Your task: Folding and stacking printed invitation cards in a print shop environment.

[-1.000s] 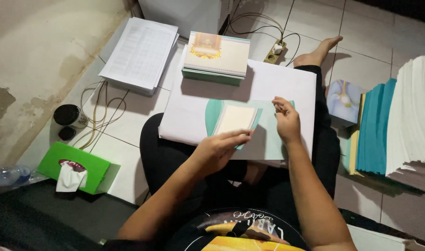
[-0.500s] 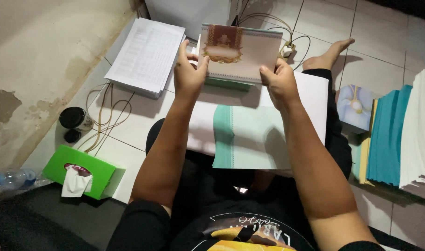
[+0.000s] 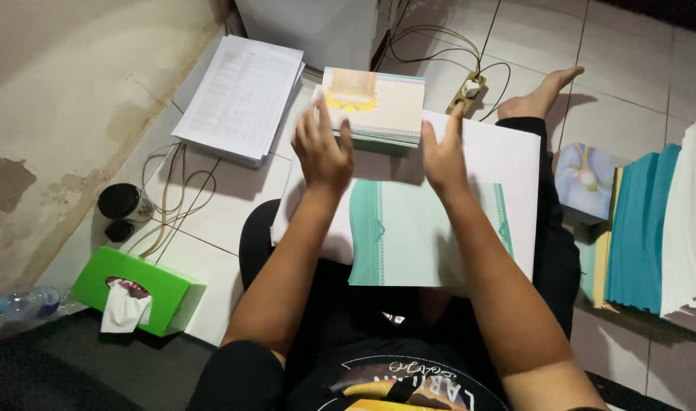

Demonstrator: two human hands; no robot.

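Both hands are opening: the left hand (image 3: pixel 323 148) and right hand (image 3: pixel 441 156) are hovering with fingers spread, just off the stack of cream printed cards (image 3: pixel 375 106) at upper centre. Half a second ago they were gripping one card aloft; it is now resting on top. The pale teal-edged sheet (image 3: pixel 424 232) is lying uncovered on the white board (image 3: pixel 515 160).

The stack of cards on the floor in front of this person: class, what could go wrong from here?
1. The stack of cards looks slightly uneven; a nudge from the left hand or right hand could topple it.
2. The white board rests on the lap and might tip, sliding the green-edged sheet off.
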